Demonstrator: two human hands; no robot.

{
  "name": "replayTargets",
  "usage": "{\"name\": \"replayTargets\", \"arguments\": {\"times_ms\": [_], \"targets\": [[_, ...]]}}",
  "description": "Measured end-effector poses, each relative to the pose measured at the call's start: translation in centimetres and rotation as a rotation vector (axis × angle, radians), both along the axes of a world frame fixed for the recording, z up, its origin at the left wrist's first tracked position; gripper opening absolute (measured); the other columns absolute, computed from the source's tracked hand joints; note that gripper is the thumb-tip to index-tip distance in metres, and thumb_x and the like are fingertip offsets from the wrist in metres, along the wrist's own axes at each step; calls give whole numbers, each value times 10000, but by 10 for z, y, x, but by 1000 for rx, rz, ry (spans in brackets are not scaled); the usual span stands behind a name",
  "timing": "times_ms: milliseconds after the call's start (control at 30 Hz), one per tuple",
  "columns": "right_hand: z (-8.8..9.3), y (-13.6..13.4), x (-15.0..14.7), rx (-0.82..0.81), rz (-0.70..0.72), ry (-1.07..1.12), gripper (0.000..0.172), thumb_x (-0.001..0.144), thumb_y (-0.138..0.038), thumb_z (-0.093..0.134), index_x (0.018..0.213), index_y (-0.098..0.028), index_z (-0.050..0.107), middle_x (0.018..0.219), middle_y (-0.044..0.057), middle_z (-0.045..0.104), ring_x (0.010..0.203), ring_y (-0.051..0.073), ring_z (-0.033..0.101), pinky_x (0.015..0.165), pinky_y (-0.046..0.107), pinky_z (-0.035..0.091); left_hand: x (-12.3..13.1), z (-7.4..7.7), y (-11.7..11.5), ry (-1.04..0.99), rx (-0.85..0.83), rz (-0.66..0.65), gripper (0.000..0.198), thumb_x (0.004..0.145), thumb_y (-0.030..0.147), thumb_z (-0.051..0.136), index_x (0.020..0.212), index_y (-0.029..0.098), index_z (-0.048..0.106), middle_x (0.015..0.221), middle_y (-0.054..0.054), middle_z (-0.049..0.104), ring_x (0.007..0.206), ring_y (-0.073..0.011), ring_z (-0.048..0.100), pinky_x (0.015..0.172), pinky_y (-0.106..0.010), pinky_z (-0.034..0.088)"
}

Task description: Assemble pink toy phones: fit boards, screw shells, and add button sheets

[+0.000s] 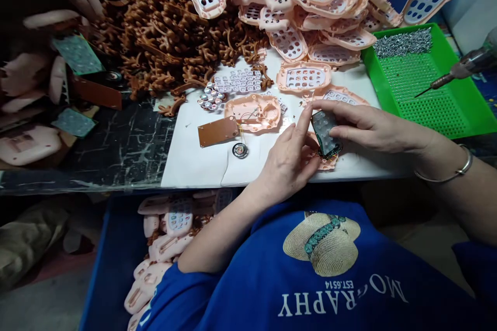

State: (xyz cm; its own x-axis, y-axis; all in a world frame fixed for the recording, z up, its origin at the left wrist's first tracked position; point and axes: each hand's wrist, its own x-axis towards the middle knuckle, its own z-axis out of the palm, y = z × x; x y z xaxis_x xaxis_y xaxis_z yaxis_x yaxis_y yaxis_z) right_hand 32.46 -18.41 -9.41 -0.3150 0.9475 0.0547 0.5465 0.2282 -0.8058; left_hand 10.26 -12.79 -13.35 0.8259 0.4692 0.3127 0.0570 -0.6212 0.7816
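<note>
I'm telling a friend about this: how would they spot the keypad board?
Over the white work surface, find the left hand and right hand. The keypad board between them has a bumpy grey face, unlike the smooth brown board further left.

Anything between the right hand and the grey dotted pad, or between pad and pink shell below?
Nothing visible separates the right hand from the grey dotted pad. A dark green part shows at the pad's near end, over the pink shell; the rest is hidden.

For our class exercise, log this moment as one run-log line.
left hand: at pink plastic shell; right hand: holding grey-topped green rectangular circuit board; nearby: green plastic tray
</note>
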Motion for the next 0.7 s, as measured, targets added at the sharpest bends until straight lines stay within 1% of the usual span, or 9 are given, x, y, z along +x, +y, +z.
{"name": "replayTargets", "arguments": {"times_ms": [233,367,433,500,600,700], "targets": [[-2,0,0,30,4,-27,615,906,-226,542,1493,-320,382,1495,8,478,1369,250,456,1172,471,336,1,2,1,-15,30,-7,813,900,192,556,1556,238,78,1099,-109,628,978,-229,632,887,-406,560],[-3,2,2,39,12,-40,609,909,-253,538,1495,-318,383,1507,6,463,1380,243,446,1180,462,332,1,2,1,-7,28,-7,821,899,199,562,1554,245,69,1087,-104,630,972,-231,641,888,-415,564],[-3,4,3,43,32,-57,610,910,-267,538,1497,-313,380,1523,8,439,1393,239,431,1187,458,322,0,1,2,-1,13,-12,837,896,201,567,1556,247,54,1096,-108,632,978,-237,649,894,-424,565],[-2,5,3,41,59,-73,611,909,-270,543,1497,-309,382,1527,11,432,1396,239,428,1186,460,325,0,0,2,0,2,-20,868,890,197,572,1559,250,21,1151,-121,625,1014,-249,652,900,-431,565],[0,7,3,40,77,-73,602,903,-263,553,1484,-310,404,1492,12,481,1373,237,459,1169,461,353,0,-2,3,3,-8,-23,924,881,194,574,1556,264,-53,1220,-129,608,1064,-269,652,895,-433,570],[1,7,1,50,74,-88,596,907,-271,547,1484,-315,402,1467,10,512,1367,227,465,1163,451,361,0,-3,3,14,-4,-19,949,876,203,578,1550,276,-86,1155,-98,638,1042,-273,669,891,-432,572]]}}
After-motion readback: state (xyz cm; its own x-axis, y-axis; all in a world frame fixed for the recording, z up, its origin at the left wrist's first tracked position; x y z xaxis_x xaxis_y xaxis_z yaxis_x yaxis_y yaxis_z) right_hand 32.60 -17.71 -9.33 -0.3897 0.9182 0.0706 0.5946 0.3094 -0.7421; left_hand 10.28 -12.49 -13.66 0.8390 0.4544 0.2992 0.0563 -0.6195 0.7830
